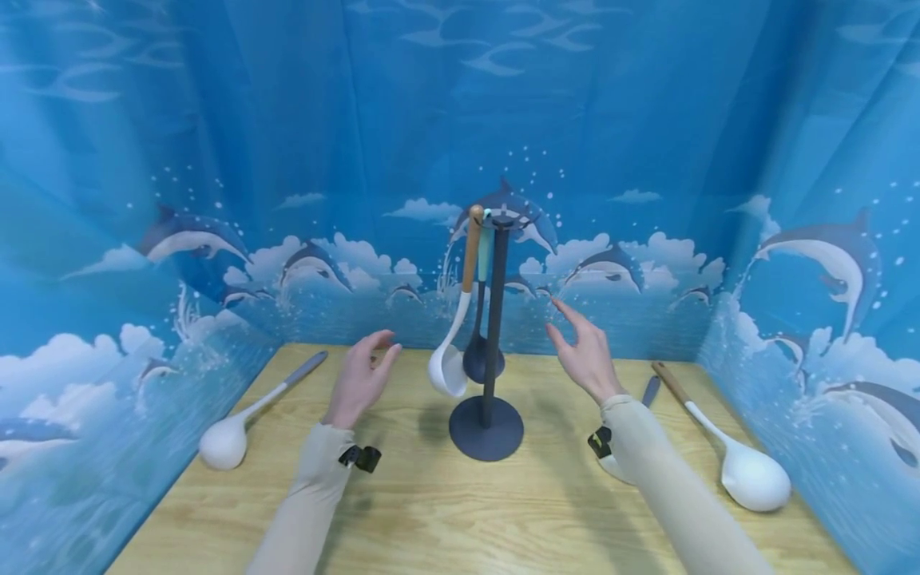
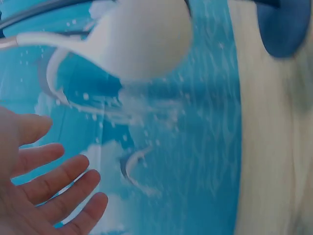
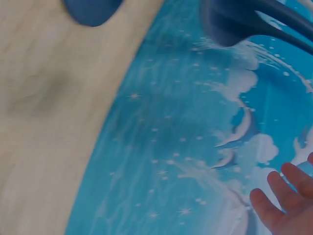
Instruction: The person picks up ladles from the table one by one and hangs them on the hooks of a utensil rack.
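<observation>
Two ladles hang from a dark stand (image 1: pixel 496 319) at the middle of the table. One is a white ladle (image 1: pixel 450 369) with a wooden handle, the other a dark ladle (image 1: pixel 476 355) with a teal handle. My left hand (image 1: pixel 362 375) is held left of the stand, fingers relaxed and nothing in them; the white bowl looms close to it in the left wrist view. To the right of the stand my right hand (image 1: pixel 585 351) is raised with its fingers spread, holding nothing. The dark ladle's bowl (image 3: pixel 227 24) shows at the top of the right wrist view.
A white ladle with a grey handle (image 1: pixel 224 442) lies at the left table edge. On the right lies a white ladle with a wooden handle (image 1: pixel 755 477). Beside it, a grey-handled utensil (image 1: pixel 651 390) is partly hidden under my right forearm. A dolphin-print curtain (image 1: pixel 402 120) surrounds the table.
</observation>
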